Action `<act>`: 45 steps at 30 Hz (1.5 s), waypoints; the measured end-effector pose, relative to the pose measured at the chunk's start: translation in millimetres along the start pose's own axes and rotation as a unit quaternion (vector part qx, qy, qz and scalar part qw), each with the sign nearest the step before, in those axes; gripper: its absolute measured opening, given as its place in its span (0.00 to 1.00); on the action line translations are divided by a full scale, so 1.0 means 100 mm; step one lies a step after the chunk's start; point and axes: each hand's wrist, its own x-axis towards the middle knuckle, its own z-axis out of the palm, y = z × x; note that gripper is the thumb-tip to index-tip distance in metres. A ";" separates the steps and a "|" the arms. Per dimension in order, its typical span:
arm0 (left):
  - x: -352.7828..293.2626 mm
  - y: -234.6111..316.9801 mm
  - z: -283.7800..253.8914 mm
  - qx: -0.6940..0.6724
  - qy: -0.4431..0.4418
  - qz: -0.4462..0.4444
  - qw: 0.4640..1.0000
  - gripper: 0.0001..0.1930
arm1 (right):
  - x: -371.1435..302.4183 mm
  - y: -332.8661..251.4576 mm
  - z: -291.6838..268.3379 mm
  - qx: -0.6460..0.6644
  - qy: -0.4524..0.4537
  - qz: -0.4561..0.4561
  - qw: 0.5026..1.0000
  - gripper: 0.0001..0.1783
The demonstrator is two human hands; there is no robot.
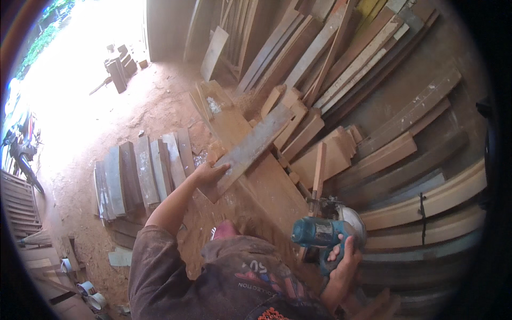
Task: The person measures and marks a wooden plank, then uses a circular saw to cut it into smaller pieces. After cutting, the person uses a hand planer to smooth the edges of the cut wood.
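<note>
Our left hand [209, 173] grips a flat grey-brown wooden board [255, 143] toward two o'clock; our right hand [344, 265] clasps a teal, round-guarded circular saw [314, 232], which might twist if steadied one-handed.

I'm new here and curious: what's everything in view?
Held board: one, grey-brown, centre
Circular saw: one, teal, right of centre
Wide plank: at least one, brown, centre
Floor boards: several, brown and grey, left
Timber lengths: many, mostly brown, top and right
Wood stack: one, brown, upper left
Slatted panel: one, brown, left edge
Round items: three, white, lower left
Shirt: one, dark, bottom
Left hand: one, bare, on Held board
Right hand: one, bare, on Circular saw
</note>
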 end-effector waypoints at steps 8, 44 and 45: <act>-0.24 0.00 0.98 -0.047 0.065 -0.029 0.996 0.52 | -0.16 0.00 0.10 -0.036 -0.057 0.021 0.998 0.27; 0.03 0.93 2.59 -0.390 0.359 -0.193 0.826 0.50 | 0.76 -0.02 -1.10 -0.103 -0.238 -0.014 0.966 0.27; 0.07 0.88 2.54 -0.380 0.341 -0.198 0.837 0.50 | 0.75 -0.02 -1.09 -0.102 -0.237 -0.013 0.966 0.27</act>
